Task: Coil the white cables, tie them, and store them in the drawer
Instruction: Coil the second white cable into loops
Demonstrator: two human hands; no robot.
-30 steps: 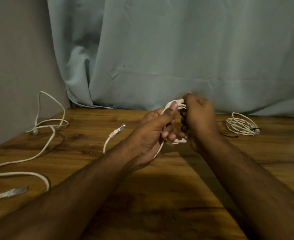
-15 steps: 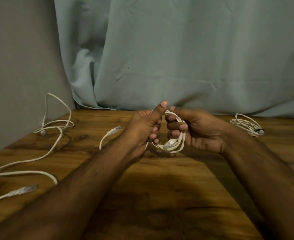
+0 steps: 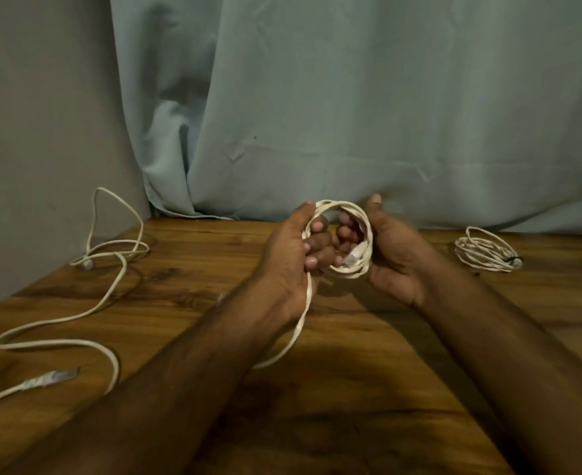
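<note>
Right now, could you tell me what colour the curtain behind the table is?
The curtain is a plain pale blue-green, without pattern, as the head view shows.

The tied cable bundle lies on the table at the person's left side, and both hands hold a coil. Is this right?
Not quite. The head view shows the tied cable bundle on the table at the person's right side. Left hand and right hand do hold the coil.

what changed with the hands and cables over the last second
The right hand turned palm-up and opened the coil into a round loop held between both hands. The coil's tail, earlier out on the table, now hangs under the left hand. The loose cable and tied bundle stayed put.
</note>
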